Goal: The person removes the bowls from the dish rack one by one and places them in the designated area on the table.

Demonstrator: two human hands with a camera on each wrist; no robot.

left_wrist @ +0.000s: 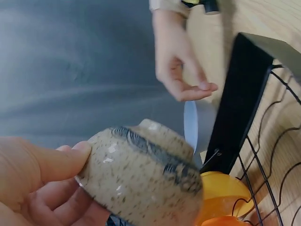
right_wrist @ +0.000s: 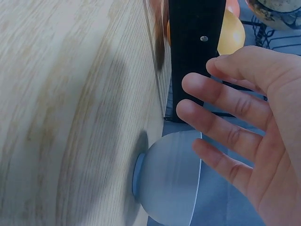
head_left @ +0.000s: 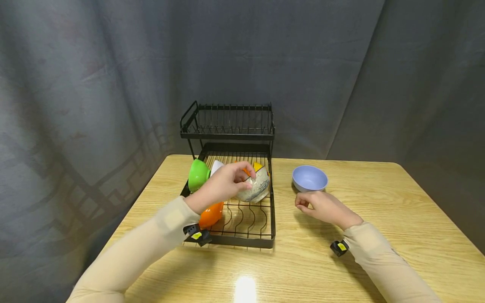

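My left hand (head_left: pixel 227 180) grips a speckled ceramic bowl (head_left: pixel 256 187) with a dark blue band by its rim, thumb outside and fingers within. The bowl is tilted on its side over the lower tier of the black dish rack (head_left: pixel 248 241), near the rack's right edge. In the left wrist view the bowl (left_wrist: pixel 141 176) overlaps a yellow bowl (left_wrist: pixel 223 190) in the rack. My right hand (head_left: pixel 322 206) holds nothing, its fingers loosely bent. Just beyond it a periwinkle blue bowl (head_left: pixel 309 178) stands upright on the table, right of the rack.
A green bowl (head_left: pixel 198 175) leans at the lower tier's left side, with a white one (head_left: pixel 216 166) beside it. Toward the front of that tier an orange bowl (head_left: pixel 211 215) sits partly behind my left wrist. The upper tier (head_left: pixel 227 136) rises at the back, before a grey curtain (head_left: pixel 322 75).
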